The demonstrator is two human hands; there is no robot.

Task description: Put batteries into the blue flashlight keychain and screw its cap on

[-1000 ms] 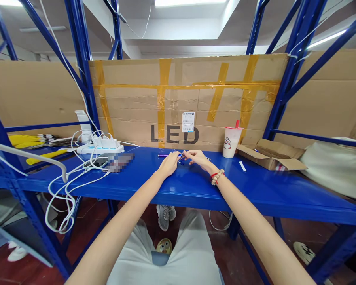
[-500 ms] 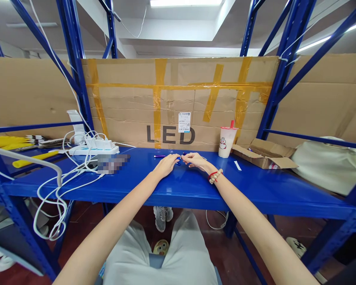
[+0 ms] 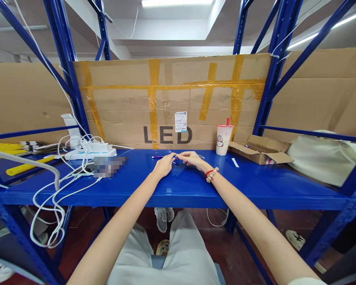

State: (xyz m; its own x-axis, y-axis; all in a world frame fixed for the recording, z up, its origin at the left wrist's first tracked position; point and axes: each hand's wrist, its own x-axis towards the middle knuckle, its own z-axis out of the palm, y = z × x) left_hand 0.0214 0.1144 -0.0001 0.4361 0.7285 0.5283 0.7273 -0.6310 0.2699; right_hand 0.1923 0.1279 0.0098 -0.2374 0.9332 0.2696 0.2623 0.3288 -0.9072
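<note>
My left hand [image 3: 163, 166] and my right hand [image 3: 191, 158] meet fingertip to fingertip over the blue shelf top [image 3: 178, 184]. Both are closed in a pinch around something very small between them, too small to name. A thin purple pen-like stick [image 3: 157, 157] lies just left of my left hand, partly covered by it. Below the fingertips a small dark blue piece [image 3: 175, 162] rests on the surface. A thin white piece [image 3: 201, 156] shows behind my right hand. My right wrist wears a beaded bracelet [image 3: 212, 174] and a red cord.
At the left stand a white power strip [image 3: 89, 152], tangled white cables [image 3: 55, 206] and yellow-handled items [image 3: 29, 165]. On the right are a drink cup [image 3: 223, 140], a white paper strip [image 3: 235, 162], an open cardboard box [image 3: 259, 156] and a pale bag [image 3: 320, 158]. Cardboard [image 3: 121, 107] walls the back.
My view has shifted slightly to the right, so the scene sits a little further left. Both hands stay together at the same spot, with fingertips slightly readjusted.
</note>
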